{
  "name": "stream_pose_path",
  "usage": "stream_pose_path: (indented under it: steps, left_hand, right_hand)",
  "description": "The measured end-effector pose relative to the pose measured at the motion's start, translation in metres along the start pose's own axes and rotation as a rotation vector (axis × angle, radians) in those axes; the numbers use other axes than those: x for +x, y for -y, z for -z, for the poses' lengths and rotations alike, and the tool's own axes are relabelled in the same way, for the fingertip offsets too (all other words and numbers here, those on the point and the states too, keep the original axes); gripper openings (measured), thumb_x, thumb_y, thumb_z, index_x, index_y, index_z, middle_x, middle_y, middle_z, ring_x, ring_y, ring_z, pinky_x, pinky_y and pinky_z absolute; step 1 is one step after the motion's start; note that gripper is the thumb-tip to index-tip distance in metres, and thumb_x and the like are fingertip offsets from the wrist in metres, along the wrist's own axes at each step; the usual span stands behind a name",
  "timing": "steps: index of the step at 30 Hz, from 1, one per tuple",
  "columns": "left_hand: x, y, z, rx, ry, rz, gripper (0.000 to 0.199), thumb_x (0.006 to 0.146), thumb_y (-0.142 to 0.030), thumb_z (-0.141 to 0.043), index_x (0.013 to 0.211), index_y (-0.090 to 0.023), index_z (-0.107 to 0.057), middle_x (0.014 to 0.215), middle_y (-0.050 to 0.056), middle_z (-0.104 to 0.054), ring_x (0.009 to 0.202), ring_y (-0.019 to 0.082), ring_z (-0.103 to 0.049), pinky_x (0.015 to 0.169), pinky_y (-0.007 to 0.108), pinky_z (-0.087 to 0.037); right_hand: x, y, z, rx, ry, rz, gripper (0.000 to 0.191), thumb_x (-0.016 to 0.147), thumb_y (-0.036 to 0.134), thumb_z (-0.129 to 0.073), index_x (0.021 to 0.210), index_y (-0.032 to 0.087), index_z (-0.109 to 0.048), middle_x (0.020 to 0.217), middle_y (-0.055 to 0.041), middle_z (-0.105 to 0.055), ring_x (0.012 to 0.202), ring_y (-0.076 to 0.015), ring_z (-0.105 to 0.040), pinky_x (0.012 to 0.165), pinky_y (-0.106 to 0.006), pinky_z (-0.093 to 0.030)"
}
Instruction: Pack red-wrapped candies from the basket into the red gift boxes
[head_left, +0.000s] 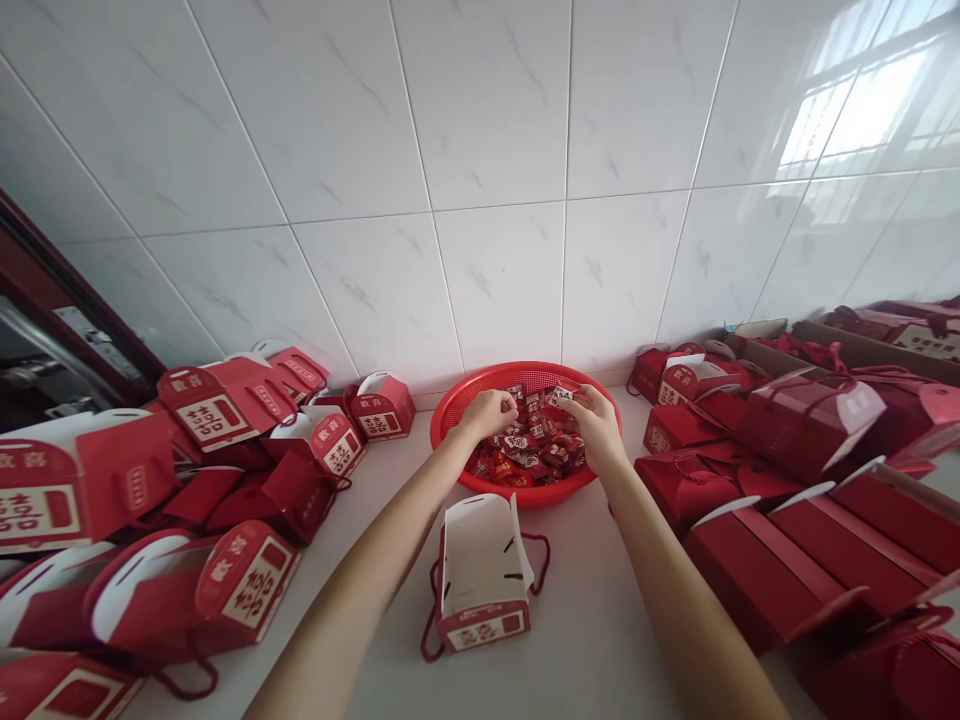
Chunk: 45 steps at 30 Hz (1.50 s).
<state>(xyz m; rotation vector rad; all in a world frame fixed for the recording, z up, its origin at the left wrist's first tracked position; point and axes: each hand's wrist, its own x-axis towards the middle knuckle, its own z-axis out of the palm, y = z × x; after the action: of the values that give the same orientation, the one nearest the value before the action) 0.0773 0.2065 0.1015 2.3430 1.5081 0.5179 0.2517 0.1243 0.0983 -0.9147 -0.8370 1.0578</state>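
While the fingers of the right hand (pixel 600 425) are closed in a narrow pinch on one wrapped packet (pixel 562 397), the left hand (pixel 486 412) has its fingers curled in near the middle of the pile, and honestly I can't tell if they've got anything. So I'd call the step in hand picking through the wrapped packets (pixel 525 462). Lifting the pinched one clear would just call for a light, steady grip, since the wrappers look slippery.

Those packets sit in the red basket (pixel 555 494), near the tiled wall (pixel 502 290). Just on the person's side of it there's the open box (pixel 484 625), top up and white inside, a red cord loop on each side, on the white bench (pixel 585 620).

Counts, for what they're worth: two hands, one basket, one box in the middle, one packet pinched, the rest too jumbled to count. The left-side boxes (pixel 217 410) overlap a lot, so ten-ish is my guess; the right-side boxes (pixel 772 570) look like ten or more, no exact number from me.
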Motion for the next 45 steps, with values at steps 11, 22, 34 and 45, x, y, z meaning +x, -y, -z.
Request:
stream_pose_path:
  steps: [11, 22, 34, 45]
  left_hand:
    - [-0.003, 0.01, -0.01, -0.023, 0.237, -0.021, 0.023, 0.051, -0.029, -0.083, 0.073, -0.025, -0.074, 0.08, -0.001, -0.075, 0.083, 0.022, -0.069, 0.073, 0.025, -0.049]
    - [-0.005, -0.012, 0.002, -0.473, 0.0, -0.04, 0.041, 0.092, -0.04, -0.036, 0.105, -0.021, -0.07, 0.11, 0.005, -0.074, 0.101, 0.02, -0.069, 0.087, 0.032, -0.055]
    - [-0.013, -0.015, 0.006, -0.775, 0.003, 0.02, 0.034, 0.095, -0.034, -0.043, 0.104, -0.026, -0.075, 0.1, 0.003, -0.077, 0.096, 0.021, -0.07, 0.085, 0.037, -0.06]
    - [-0.017, -0.015, 0.006, -0.829, -0.036, -0.055, 0.031, 0.081, -0.033, -0.062, 0.105, -0.023, -0.077, 0.118, 0.004, -0.074, 0.111, 0.024, -0.068, 0.097, 0.037, -0.054]
  right_hand:
    - [0.0, 0.003, -0.001, -0.007, -0.009, -0.049, 0.027, 0.059, 0.03, -0.075, 0.081, 0.021, -0.062, 0.078, -0.001, -0.07, 0.076, -0.021, -0.068, 0.059, -0.029, -0.055]
    - [0.0, 0.004, 0.0, -0.003, 0.021, -0.036, 0.033, 0.061, 0.042, -0.079, 0.076, 0.02, -0.06, 0.081, -0.0013, -0.065, 0.078, -0.018, -0.063, 0.06, -0.026, -0.054]
    - [0.0, 0.003, 0.003, 0.03, 0.088, -0.037, 0.042, 0.058, 0.05, -0.084, 0.071, 0.021, -0.057, 0.081, -0.0014, -0.065, 0.078, -0.0178, -0.062, 0.06, -0.026, -0.056]
    - [0.0, 0.003, 0.004, 0.05, 0.137, -0.059, 0.036, 0.061, 0.045, -0.085, 0.074, 0.02, -0.061, 0.08, 0.0005, -0.064, 0.078, -0.0164, -0.063, 0.064, -0.028, -0.058]
